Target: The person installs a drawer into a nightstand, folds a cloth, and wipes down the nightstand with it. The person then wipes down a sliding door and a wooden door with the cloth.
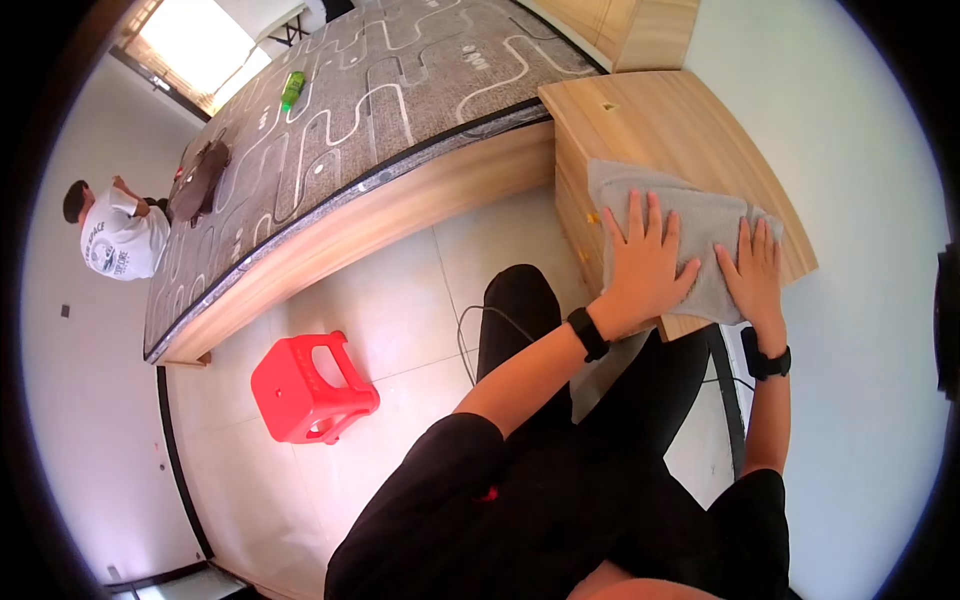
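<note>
A grey cloth [690, 205] is spread over the near part of a light wooden nightstand [660, 115], with one edge hanging over the drawer side. My left hand [642, 262] lies flat on the cloth's left half, fingers stretched and spread. On the right half rests my right hand [755, 278], also flat, with its thumb apart from the fingers. Both palms press down on the fabric and neither hand grips it. Each wrist wears a black band.
Left of the nightstand is a bed with a grey patterned mattress [400, 100]; a green bottle [292, 90] and a brown bag [200, 182] lie on it. A red stool [290, 390] stands on the tiled floor. Another person [125, 235] sits by the bed's far side. A white wall [860, 300] is at right.
</note>
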Available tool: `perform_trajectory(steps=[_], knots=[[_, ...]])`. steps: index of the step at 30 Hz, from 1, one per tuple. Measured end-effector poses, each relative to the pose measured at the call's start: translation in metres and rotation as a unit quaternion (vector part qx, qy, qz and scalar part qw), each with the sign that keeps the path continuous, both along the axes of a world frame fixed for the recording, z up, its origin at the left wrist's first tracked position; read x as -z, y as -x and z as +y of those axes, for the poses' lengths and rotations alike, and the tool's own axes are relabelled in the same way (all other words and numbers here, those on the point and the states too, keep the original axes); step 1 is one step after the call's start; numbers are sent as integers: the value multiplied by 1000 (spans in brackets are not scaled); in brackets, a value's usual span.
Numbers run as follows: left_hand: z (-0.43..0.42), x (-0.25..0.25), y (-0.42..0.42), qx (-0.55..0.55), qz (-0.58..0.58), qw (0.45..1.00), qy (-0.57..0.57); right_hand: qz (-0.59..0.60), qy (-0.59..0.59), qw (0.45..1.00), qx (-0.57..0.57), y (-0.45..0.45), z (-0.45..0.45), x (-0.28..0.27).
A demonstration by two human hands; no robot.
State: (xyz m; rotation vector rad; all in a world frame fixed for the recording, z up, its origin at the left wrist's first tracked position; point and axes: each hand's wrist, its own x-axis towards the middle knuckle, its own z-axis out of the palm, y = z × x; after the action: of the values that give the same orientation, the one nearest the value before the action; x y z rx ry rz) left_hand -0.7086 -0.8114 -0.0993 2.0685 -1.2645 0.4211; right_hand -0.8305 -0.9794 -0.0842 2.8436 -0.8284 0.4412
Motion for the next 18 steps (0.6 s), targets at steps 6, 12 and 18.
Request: perform_trajectory(steps=[6, 12, 18], knots=[[-5, -3, -13, 0, 1, 1000, -25, 17, -37, 998, -52, -13, -20, -7], [-7, -7, -23, -13, 10, 999, -32, 30, -8, 998, -60, -11, -25, -4], [-3, 0, -18, 5, 48, 999, 3, -23, 9, 999, -22, -8, -3, 5]])
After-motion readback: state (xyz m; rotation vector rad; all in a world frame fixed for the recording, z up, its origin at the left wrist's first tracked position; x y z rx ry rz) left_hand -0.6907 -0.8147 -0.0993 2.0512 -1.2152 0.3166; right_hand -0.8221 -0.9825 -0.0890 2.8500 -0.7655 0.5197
